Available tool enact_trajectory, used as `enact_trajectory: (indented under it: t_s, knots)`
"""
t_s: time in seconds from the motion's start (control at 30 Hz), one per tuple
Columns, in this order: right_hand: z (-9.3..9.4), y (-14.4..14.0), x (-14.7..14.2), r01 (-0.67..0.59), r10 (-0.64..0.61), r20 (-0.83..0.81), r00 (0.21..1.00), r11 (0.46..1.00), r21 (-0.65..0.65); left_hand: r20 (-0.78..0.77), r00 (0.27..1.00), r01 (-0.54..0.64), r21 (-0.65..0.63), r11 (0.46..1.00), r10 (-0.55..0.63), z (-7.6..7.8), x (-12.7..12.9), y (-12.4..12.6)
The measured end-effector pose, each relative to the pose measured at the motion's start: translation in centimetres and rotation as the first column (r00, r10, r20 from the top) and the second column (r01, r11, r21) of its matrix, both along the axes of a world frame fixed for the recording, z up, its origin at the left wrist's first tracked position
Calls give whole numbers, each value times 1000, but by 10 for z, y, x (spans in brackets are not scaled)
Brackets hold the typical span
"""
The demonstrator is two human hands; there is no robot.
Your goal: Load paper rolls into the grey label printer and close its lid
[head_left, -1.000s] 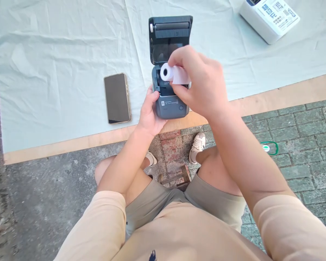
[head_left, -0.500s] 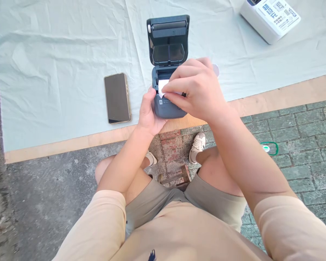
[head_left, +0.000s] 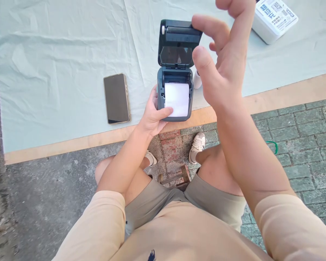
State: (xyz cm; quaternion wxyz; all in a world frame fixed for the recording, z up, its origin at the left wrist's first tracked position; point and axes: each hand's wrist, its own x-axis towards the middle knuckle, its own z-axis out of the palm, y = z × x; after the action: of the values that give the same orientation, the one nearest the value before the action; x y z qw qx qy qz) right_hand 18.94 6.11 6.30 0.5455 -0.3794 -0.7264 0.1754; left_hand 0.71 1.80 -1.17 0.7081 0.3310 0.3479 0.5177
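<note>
While the left hand (head_left: 152,116) clasps the small dark-grey label printer (head_left: 174,95) from its left side, thumb laid across the lower front edge and pinning the corner of the white paper strip (head_left: 176,99), the body of the printer stands steady at the near edge of the bench (head_left: 288,92). That grip looks meant to keep the light casing from sliding on the pale green cloth (head_left: 57,54) that covers the bench. The printer's lid (head_left: 178,43) stands swung up and back, its roller bar at the top and its dark inner window facing the camera, so the paper bay is open to view. From that bay the paper strip runs forward and lies flat over the front panel, which suggests that the roll sits inside, though the roll itself is hidden.

The right hand (head_left: 224,58) hangs in the air just right of the lid, fingers (head_left: 210,27) spread and loosely curled, holding nothing; the index tip is close to the lid's upper right corner, and whether it touches cannot be told. A small white cylinder (head_left: 197,79) peeps out behind that hand, beside the printer. A smartphone (head_left: 116,98) lies face up, screen dark, well to the left, and a white carton with printed labels (head_left: 274,18) rests at the far right of the cloth.
</note>
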Motion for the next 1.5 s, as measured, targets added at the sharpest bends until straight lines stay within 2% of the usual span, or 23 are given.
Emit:
enact_trajectory:
  t_s: [0.1,0.17,0.3,0.4,0.57,0.7,0.77,0.9,1.03,1.2,1.27,1.33,1.4,1.43,1.5]
  knots:
    - [9,-12,-6,47,-12,130,991,960,-276,9,1000,14,-1,1000,-13,-1,-2,1]
    - [16,-21,-11,40,18,163,987,936,-348,18,1000,18,6,1000,-18,0,-2,1]
    - [26,-28,-14,15,53,182,982,934,-356,21,999,26,38,999,-27,1,-2,1]
    - [25,-22,-8,28,47,205,978,936,-350,7,1000,29,58,998,-30,-1,-1,1]
    - [6,-10,-2,-26,85,170,982,946,-323,-26,1000,5,103,995,-3,-1,-1,0]
    - [-8,-9,-5,-68,153,168,974,902,-426,105,993,-51,53,997,45,12,3,-3]
    - [-12,-10,-7,-61,154,172,973,890,-452,66,995,-75,34,997,73,17,5,-4]
    - [-13,-11,-10,-34,129,189,973,900,-435,-25,994,-110,-30,994,109,18,5,-3]
    - [-10,-12,-7,-40,123,186,975,917,-397,-10,989,-150,-78,986,149,11,1,0]
    - [1,-14,1,-112,212,229,950,918,-381,-8,994,-110,-82,991,109,8,0,5]
    - [4,-15,0,-78,165,239,957,939,-336,-8,990,-141,-90,986,140,9,2,6]
    - [6,-16,-5,16,20,174,985,979,-205,5,986,-168,-78,983,169,11,3,5]
    - [6,-18,-10,102,-100,19,995,991,-86,25,988,-153,-54,987,154,13,5,4]
    - [7,-18,-12,111,-114,-57,992,992,-60,29,991,-131,-45,990,133,14,5,3]
    - [7,-19,-14,46,-54,-115,992,997,-68,14,995,-99,-45,994,99,16,6,2]
